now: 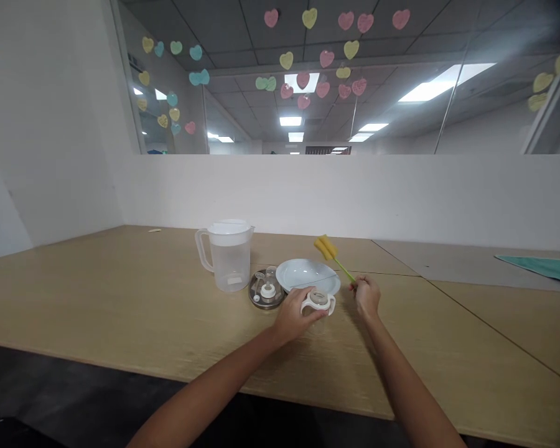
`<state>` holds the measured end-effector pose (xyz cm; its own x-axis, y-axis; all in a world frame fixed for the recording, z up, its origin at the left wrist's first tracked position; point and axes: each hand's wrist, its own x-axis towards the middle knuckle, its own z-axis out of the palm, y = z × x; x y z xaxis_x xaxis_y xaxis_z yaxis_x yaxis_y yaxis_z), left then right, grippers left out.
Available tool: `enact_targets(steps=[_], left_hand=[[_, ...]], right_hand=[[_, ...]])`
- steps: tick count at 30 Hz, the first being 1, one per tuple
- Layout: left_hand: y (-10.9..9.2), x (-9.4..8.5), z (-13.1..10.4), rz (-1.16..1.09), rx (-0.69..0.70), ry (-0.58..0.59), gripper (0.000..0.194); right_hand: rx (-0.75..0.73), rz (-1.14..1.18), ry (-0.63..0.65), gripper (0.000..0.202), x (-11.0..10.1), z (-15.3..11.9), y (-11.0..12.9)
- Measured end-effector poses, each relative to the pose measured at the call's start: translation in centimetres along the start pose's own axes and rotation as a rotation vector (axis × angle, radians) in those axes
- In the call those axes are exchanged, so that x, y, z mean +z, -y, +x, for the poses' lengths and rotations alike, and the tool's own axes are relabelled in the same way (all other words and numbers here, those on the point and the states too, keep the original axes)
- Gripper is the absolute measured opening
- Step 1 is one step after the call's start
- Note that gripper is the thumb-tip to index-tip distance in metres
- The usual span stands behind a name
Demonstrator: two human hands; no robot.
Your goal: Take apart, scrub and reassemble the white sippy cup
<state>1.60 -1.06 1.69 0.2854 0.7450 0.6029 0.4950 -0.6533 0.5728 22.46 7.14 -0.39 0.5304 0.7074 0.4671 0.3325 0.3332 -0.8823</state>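
Note:
My left hand (293,316) is closed around a clear baby bottle (318,325) with a white two-handled collar and an open top, near the table's front. In my right hand (366,296) is the green handle of a bottle brush (327,247), its yellow sponge head pointing up and to the left. The sponge is over the far right rim of a white bowl (290,272), which lies just beyond the bottle. Left of the bowl, a round metal tray (260,303) holds small bottle parts, among them a white ring (267,290) with a clear piece.
A translucent plastic pitcher (232,264) with a lid stands left of the tray. A teal cloth (544,269) lies at the far right of the wooden table (121,305). A small flat piece (154,230) lies at the back left, before the white wall.

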Motion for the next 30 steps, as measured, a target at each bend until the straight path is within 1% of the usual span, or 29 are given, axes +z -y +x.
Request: enact_targets(steps=[3,5,7,10,12,16,18,20,22,24,27,30], left_hand=[[0.0,-0.2,0.2,0.021,0.029,0.007,0.055],[0.1,-0.4,0.2,0.056,0.077,-0.021,0.057],[0.1,-0.6,0.1,0.101,0.150,-0.088,0.060],[-0.1,-1.1,-0.2,0.133,0.269,-0.215,0.062],[-0.2,-1.6,-0.2,0.122,0.309,-0.278,0.061],[0.1,-2.7,0.4,0.146,0.273,-0.413,0.057],[0.8,-3.1,0.8,0.193,0.253,-0.471,0.056],[1.6,-3.3,1.2,0.251,0.227,-0.503,0.055],[2.5,-3.6,1.5,0.307,0.200,-0.513,0.053],[3.3,-4.0,1.7,0.360,0.196,-0.495,0.051],[4.2,-4.7,2.0,0.433,0.233,-0.423,0.048],[4.6,-5.4,2.3,0.500,0.276,-0.330,0.044]], right_hand=[[0.050,0.021,0.000,0.015,-0.1,-0.1,0.5],[0.044,0.022,0.003,0.019,-0.3,-0.2,0.9],[0.028,0.009,-0.014,0.024,-0.5,-0.3,1.3],[-0.035,-0.063,-0.065,0.028,-0.8,-0.5,2.0],[-0.077,-0.105,-0.080,0.030,-1.0,-0.7,2.4],[-0.135,-0.126,-0.042,0.042,-1.2,-1.2,2.9],[-0.215,-0.131,-0.006,0.047,-1.2,-1.5,3.1],[-0.336,-0.160,0.020,0.049,-1.1,-1.8,3.2],[-0.463,-0.228,0.043,0.047,-1.0,-2.0,3.2],[-0.553,-0.312,0.044,0.045,-1.0,-2.1,3.2],[-0.647,-0.443,0.009,0.038,-1.1,-1.9,3.2],[-0.771,-0.550,-0.001,0.032,-1.1,-1.8,3.3]])
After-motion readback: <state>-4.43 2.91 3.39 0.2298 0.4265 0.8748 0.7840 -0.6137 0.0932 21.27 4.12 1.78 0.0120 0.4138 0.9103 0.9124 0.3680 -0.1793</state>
